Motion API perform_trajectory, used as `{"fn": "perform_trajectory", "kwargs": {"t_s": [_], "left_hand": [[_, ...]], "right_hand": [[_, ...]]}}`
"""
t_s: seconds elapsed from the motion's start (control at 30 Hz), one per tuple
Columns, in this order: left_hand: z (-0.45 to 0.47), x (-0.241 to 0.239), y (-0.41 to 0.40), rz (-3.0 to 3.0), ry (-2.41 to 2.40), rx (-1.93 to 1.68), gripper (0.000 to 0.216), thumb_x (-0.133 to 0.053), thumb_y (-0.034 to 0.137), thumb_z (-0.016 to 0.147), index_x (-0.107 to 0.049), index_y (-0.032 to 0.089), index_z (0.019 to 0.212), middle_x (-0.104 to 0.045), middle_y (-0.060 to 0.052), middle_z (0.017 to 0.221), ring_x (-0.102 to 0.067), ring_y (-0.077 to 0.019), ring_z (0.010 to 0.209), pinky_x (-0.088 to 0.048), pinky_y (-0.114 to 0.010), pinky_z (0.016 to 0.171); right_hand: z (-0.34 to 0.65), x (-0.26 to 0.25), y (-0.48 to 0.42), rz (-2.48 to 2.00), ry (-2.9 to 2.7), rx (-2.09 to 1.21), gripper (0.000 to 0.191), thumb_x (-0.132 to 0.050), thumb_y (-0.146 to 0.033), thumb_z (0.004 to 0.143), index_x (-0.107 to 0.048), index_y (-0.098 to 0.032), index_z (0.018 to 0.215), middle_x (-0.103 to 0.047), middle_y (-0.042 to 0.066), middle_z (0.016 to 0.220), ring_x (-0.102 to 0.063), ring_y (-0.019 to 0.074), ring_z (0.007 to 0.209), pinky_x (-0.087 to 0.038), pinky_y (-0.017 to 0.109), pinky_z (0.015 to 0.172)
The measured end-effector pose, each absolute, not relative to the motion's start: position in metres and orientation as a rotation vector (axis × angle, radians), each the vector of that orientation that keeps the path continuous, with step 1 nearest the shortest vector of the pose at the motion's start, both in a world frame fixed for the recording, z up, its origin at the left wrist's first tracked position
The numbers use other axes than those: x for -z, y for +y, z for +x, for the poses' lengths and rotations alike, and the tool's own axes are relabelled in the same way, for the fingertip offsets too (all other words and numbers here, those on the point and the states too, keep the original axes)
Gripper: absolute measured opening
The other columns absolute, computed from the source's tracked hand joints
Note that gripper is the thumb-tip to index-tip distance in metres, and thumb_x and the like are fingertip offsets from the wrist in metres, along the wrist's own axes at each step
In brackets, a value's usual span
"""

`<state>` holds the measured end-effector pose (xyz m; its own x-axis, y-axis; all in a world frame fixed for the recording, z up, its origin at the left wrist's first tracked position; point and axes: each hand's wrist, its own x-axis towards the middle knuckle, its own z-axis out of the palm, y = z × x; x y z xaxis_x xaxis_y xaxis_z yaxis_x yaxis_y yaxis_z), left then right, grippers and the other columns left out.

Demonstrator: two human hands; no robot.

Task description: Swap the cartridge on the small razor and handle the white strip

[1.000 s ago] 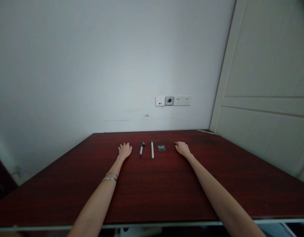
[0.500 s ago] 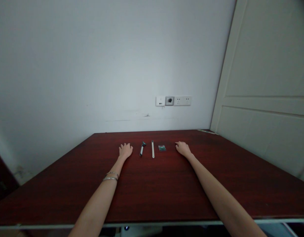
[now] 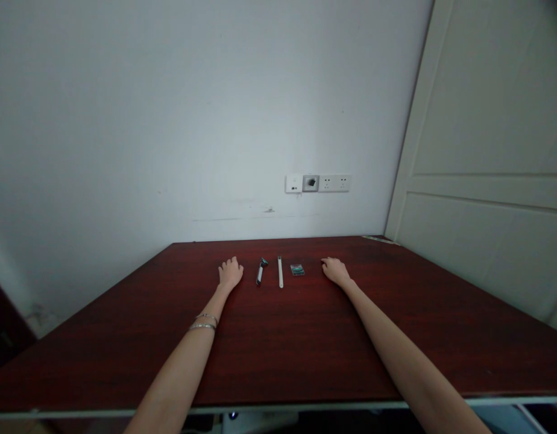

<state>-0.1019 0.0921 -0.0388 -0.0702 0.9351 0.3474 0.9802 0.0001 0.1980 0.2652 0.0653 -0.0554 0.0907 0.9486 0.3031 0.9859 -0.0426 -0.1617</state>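
Note:
On the dark red-brown table, my left hand lies palm down with its fingers apart, holding nothing. A razor with a pale handle and dark head lies just to its right, apart from it. In the middle is a slim white stick-like tool with a dark far tip; its kind is too small to tell. To the right of that sits a small clear case with something green inside. My right hand rests on the table right of the case, not touching it, its fingers loosely out and pointing left.
The table runs back to a white wall with a row of sockets. A pale panelled door stands at the right. A thin flat strip lies at the table's back right corner.
The fingers of my left hand have shifted slightly. My right hand and the three objects stay in place; the whole view has moved only a little.

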Motion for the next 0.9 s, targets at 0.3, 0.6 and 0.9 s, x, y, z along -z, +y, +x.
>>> {"fn": "perform_trajectory", "kwargs": {"t_s": [0.3, 0.6, 0.9], "left_hand": [[-0.061, 0.007, 0.076, -2.334, -2.171, 0.580, 0.038, -0.042, 0.050, 0.080, -0.063, 0.020, 0.087, -0.065, -0.011, 0.100, -0.061, -0.0263, 0.092, -0.045, -0.034, 0.074], [-0.050, 0.003, 0.065, -2.411, -2.044, 0.186, 0.036, -0.055, 0.047, 0.070, -0.064, 0.018, 0.090, -0.065, -0.014, 0.101, -0.061, -0.0283, 0.094, -0.046, -0.035, 0.075], [-0.048, 0.007, 0.063, -2.421, -2.004, 0.294, 0.026, -0.053, 0.036, 0.073, -0.063, 0.017, 0.088, -0.065, -0.015, 0.097, -0.061, -0.0291, 0.093, -0.045, -0.036, 0.076]], "right_hand": [[0.264, 0.055, 0.064, -2.061, -1.912, 0.151, 0.042, -0.035, -0.022, 0.084, -0.057, -0.015, 0.120, -0.054, 0.014, 0.124, -0.050, 0.0267, 0.113, -0.038, 0.037, 0.091], [0.264, 0.055, 0.065, -2.069, -1.913, 0.141, 0.042, -0.036, -0.022, 0.084, -0.057, -0.016, 0.120, -0.054, 0.014, 0.125, -0.047, 0.0254, 0.115, -0.036, 0.036, 0.093], [0.264, 0.052, 0.061, -2.039, -1.910, 0.119, 0.042, -0.036, -0.022, 0.083, -0.058, -0.016, 0.119, -0.056, 0.013, 0.122, -0.050, 0.0256, 0.112, -0.038, 0.036, 0.091]]}}
